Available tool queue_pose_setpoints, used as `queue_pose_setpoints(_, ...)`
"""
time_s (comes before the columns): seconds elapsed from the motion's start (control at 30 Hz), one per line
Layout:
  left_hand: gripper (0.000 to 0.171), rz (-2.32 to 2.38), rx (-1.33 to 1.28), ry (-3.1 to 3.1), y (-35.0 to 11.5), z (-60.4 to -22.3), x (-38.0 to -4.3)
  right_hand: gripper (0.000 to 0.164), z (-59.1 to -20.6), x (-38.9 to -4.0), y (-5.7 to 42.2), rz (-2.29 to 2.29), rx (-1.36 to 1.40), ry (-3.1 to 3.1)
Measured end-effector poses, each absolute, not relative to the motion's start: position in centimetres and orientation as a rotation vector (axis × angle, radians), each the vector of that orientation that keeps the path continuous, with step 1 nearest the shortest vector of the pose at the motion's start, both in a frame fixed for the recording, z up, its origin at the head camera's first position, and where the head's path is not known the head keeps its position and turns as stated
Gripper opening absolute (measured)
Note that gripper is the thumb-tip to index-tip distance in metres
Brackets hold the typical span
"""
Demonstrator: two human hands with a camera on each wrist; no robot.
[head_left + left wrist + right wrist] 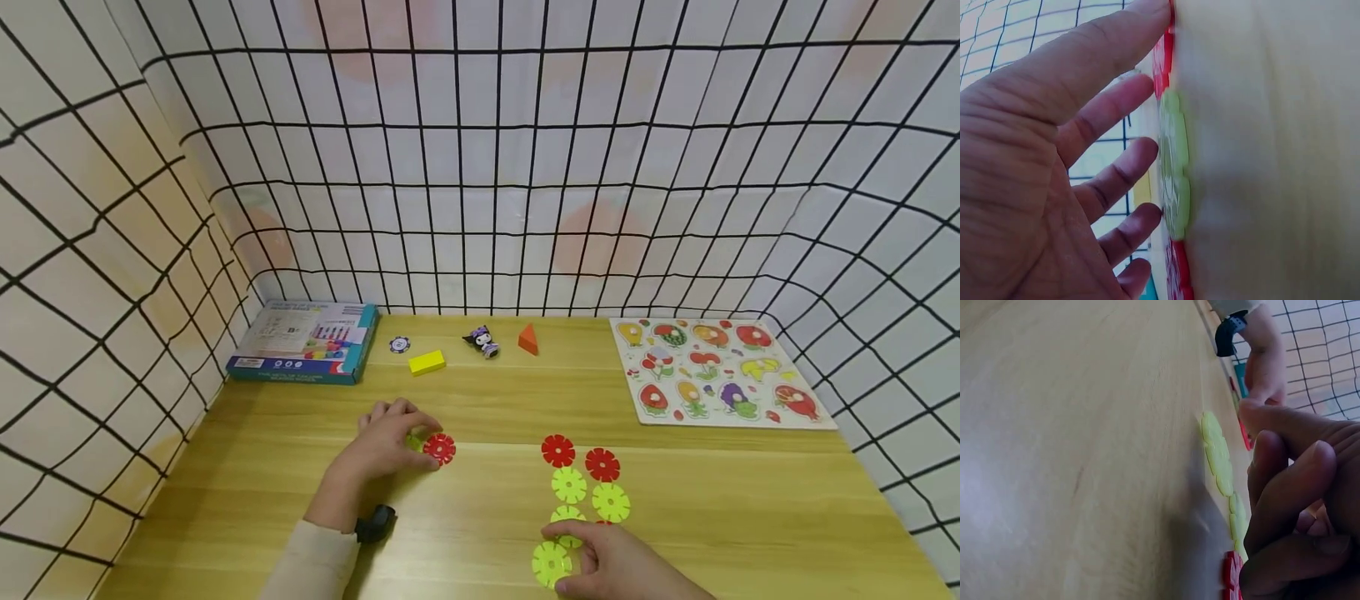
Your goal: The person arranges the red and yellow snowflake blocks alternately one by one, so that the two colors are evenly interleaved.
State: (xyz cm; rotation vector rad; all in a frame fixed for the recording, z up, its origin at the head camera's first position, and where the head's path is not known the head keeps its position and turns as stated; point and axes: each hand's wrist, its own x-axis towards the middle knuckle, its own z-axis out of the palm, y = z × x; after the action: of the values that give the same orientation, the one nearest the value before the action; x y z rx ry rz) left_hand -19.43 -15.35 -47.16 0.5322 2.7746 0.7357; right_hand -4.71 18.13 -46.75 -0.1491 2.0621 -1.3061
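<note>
1. On my feed, the left hand (384, 443) has its fingers loosely bent and spread apart, thumb and index finger on either side of a glossy red disc (445, 453), the thumb tip overlapping it.
2. I see the right hand (609, 560) with thumb and index finger apart at opposite edges of a yellow-green disc (550, 567), its other fingers curled; I cannot tell whether it grips that disc.
3. All these discs look like thin, flat plastic, round, with slotted rims and a small centre hole.
4. My left wrist view shows two pale green discs (1174, 137) in line below the left thumb, with red pieces (1179, 272) at the nearer end, all low against the wood.
5. Just past the right index finger, toward the tabletop's back edge, I find a half-covered yellow-green disc (567, 515), two more yellow-green discs (609, 504) and two red discs (558, 452).
6. The tabletop (480, 408) is smooth, pale, wood-grained. Near its back edge sit a yellow block (427, 362), a small figurine (483, 340) and an orange wedge (528, 340).
7. A flat printed box (303, 342) fills the back left corner; a fruit-patterned board (716, 371) lies by the back right corner.
</note>
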Motion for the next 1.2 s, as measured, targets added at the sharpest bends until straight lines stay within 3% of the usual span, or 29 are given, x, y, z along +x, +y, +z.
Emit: queue_pose_setpoints(1.2, 0.039, 0.762, 0.544, 2.758, -14.6, -47.4, -18.9, 0.036, -47.3, -4.8, 16.6, -1.045, -0.413, 2.509)
